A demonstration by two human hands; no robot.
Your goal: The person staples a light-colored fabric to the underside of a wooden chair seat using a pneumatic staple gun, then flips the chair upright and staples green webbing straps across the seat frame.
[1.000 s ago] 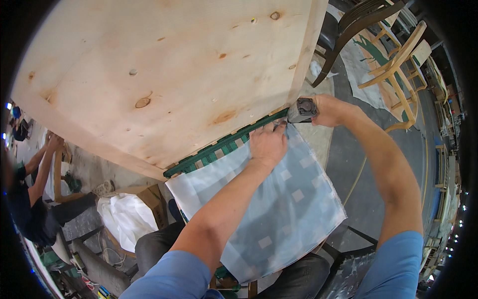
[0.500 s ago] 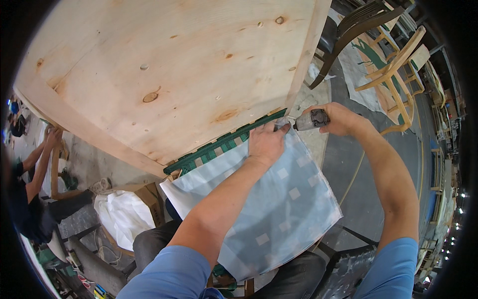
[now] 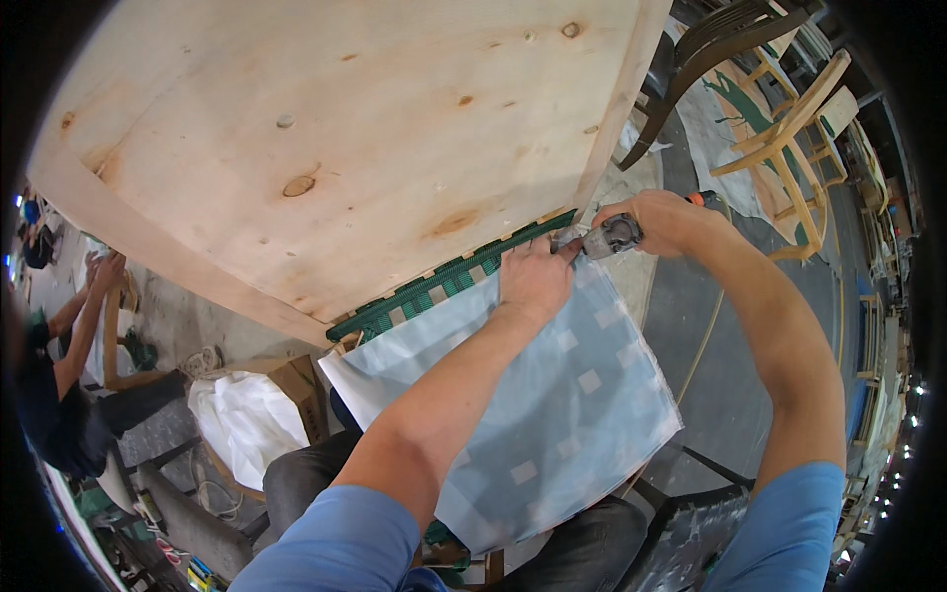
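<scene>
Left hand [image 3: 536, 281]: back up, resting on the top edge of the pale blue translucent fabric sheet [image 3: 552, 414], fingertips close together; cannot tell if they pinch the cloth or only press. Sheet spreads from the green woven strip [image 3: 395, 303] down over the lap; strip runs along the lower edge of the knotty plywood panel [image 3: 365, 128].

Right hand [image 3: 663, 222]: fingers wrapped around a grey staple gun [image 3: 612, 237] (type judged by shape), its nose just beside the left thumb; contact with the sheet cannot be made out.

Surroundings: bare wooden chair frame [image 3: 782, 138] at upper right; cardboard box [image 3: 301, 390] with white plastic at lower left.
</scene>
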